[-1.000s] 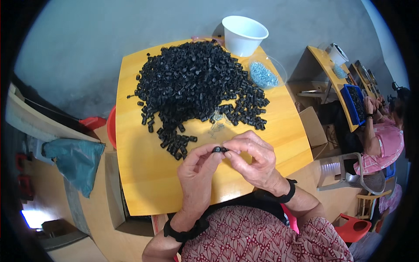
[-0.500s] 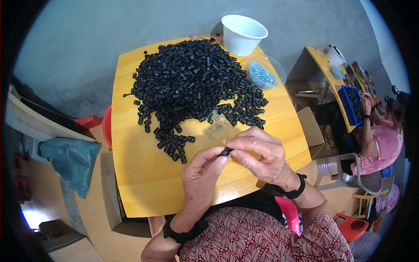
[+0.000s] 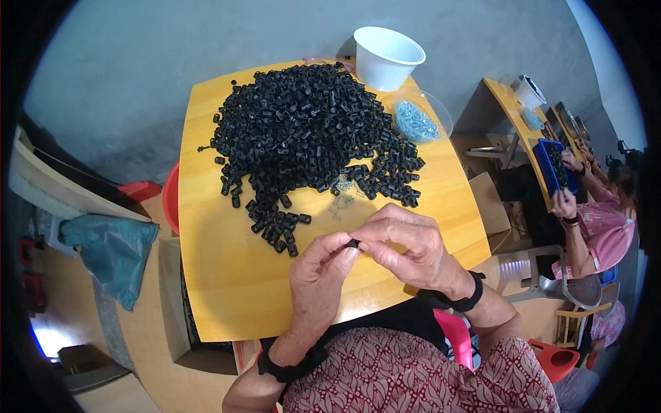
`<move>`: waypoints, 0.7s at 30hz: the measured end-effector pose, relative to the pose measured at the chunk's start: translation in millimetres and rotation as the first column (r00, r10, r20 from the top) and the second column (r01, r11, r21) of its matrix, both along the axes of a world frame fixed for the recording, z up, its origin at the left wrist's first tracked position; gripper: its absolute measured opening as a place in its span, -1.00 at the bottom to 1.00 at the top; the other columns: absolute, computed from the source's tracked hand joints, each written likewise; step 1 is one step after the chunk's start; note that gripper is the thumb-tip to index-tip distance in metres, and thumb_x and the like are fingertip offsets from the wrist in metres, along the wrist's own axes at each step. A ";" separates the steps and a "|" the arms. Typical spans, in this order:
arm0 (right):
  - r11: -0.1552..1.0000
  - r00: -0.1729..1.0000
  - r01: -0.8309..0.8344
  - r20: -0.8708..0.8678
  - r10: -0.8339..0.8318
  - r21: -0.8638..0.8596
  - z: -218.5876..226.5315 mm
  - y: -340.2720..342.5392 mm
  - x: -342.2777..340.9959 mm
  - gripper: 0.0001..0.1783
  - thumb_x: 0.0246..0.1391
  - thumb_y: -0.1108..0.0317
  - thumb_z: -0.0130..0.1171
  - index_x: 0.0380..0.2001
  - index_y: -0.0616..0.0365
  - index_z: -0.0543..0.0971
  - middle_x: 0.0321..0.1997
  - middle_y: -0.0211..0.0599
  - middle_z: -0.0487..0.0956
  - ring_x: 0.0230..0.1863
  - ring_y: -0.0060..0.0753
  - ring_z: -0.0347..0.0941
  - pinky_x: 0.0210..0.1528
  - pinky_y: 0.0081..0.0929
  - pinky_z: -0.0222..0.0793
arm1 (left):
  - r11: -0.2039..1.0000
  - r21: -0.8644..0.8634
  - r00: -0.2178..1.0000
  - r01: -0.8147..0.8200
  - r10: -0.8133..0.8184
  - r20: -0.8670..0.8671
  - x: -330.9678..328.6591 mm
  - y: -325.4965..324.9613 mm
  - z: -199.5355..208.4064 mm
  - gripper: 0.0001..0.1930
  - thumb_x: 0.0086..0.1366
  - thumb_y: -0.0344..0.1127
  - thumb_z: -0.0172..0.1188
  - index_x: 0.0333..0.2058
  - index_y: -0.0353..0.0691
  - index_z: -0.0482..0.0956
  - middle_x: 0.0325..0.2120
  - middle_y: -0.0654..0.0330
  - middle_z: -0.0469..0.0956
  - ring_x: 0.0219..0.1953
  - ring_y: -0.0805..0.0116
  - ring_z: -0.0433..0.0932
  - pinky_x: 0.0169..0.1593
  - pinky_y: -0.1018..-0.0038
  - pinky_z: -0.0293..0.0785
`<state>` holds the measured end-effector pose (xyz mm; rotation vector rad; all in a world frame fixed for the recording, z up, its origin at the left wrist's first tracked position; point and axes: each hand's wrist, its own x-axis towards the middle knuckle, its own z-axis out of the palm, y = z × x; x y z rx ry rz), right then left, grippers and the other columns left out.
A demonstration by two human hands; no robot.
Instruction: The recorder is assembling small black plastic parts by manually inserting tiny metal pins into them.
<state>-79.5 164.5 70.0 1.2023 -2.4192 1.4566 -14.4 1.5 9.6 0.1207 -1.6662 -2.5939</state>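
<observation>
Over the near part of the yellow table, a small black plastic piece (image 3: pixel 353 244) is pinched between the fingertips of both hands. My left hand (image 3: pixel 319 267) grips it from the left with thumb and fingers. From the other side, my right hand (image 3: pixel 407 249) closes thumb and index finger on it. Most of the piece is hidden by the fingers. Beyond my hands a large heap of small black cylindrical pieces (image 3: pixel 303 124) covers the far side of the table, with several strays toward me. Beside the heap lies a little scatter of small metal springs (image 3: pixel 342 198).
A white bucket (image 3: pixel 389 58) and a clear round tub of small metal parts (image 3: pixel 415 122) stand at the far right of the table (image 3: pixel 234 296). Right of it, people sit at another table with a blue tray (image 3: pixel 551 168). A green bag (image 3: pixel 117 255) lies at left.
The black piece has turned between my fingertips, so its round opening no longer shows. The co-worker's hands at right have moved apart over the blue tray.
</observation>
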 end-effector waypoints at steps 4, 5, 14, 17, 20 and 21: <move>0.995 0.987 0.101 -0.130 -0.097 0.021 -11.7 -3.5 7.8 -0.72 -0.03 0.61 0.25 -0.18 0.27 0.65 -0.34 -0.18 0.57 -0.31 -0.21 0.56 -0.31 -0.39 0.52 | 1.000 0.012 0.999 0.014 -0.013 -0.031 -0.1 1.9 -8.6 -0.78 0.34 -0.56 0.18 -0.05 -0.41 0.54 -0.18 0.23 0.59 -0.11 0.52 0.54 0.03 0.57 0.47; 0.995 0.987 0.102 -0.129 -0.098 0.021 -12.3 -3.7 6.7 -0.72 -0.03 0.61 0.25 -0.18 0.27 0.65 -0.34 -0.18 0.57 -0.31 -0.21 0.56 -0.31 -0.39 0.52 | 1.000 0.012 0.999 0.015 -0.014 -0.029 -0.9 2.2 -7.8 -0.78 0.34 -0.56 0.18 -0.05 -0.41 0.54 -0.18 0.23 0.59 -0.11 0.52 0.54 0.03 0.57 0.47; 0.993 0.963 0.102 -0.254 -0.086 0.051 -9.4 -4.5 7.3 -0.69 -0.11 0.65 0.28 -0.20 0.29 0.65 -0.35 -0.19 0.57 -0.32 -0.22 0.56 -0.32 -0.39 0.52 | 0.983 -0.179 0.998 0.031 -0.041 -0.054 -1.6 -3.7 -8.0 -0.77 0.34 -0.56 0.17 -0.03 -0.42 0.54 -0.15 0.21 0.59 -0.09 0.51 0.55 0.06 0.57 0.47; 0.998 0.996 0.061 -0.072 -0.061 -0.003 -4.1 -2.4 5.1 -0.69 -0.11 0.66 0.27 -0.21 0.29 0.64 -0.35 -0.19 0.56 -0.33 -0.21 0.56 -0.33 -0.39 0.52 | 0.995 -0.098 0.995 0.024 -0.033 -0.089 -1.6 -2.6 -0.7 -0.76 0.34 -0.55 0.17 -0.03 -0.42 0.54 -0.14 0.20 0.59 -0.09 0.51 0.55 0.06 0.56 0.48; 0.997 0.995 0.076 -0.065 -0.078 -0.025 -5.9 -4.3 7.3 -0.70 -0.10 0.67 0.26 -0.21 0.28 0.64 -0.35 -0.19 0.57 -0.36 -0.22 0.56 -0.34 -0.41 0.51 | 0.995 -0.082 0.996 0.054 -0.060 -0.070 -2.0 -4.8 0.0 -0.77 0.35 -0.54 0.18 -0.03 -0.42 0.55 -0.14 0.19 0.60 -0.09 0.51 0.56 0.06 0.56 0.48; 0.995 0.978 0.098 -0.185 -0.095 0.007 -8.1 -5.8 8.6 -0.70 -0.10 0.67 0.26 -0.21 0.28 0.64 -0.35 -0.18 0.57 -0.36 -0.22 0.56 -0.34 -0.41 0.51 | 0.992 -0.121 0.996 0.046 -0.055 -0.068 -1.2 -4.9 -1.2 -0.77 0.35 -0.54 0.17 -0.03 -0.42 0.55 -0.14 0.19 0.60 -0.09 0.51 0.56 0.06 0.56 0.48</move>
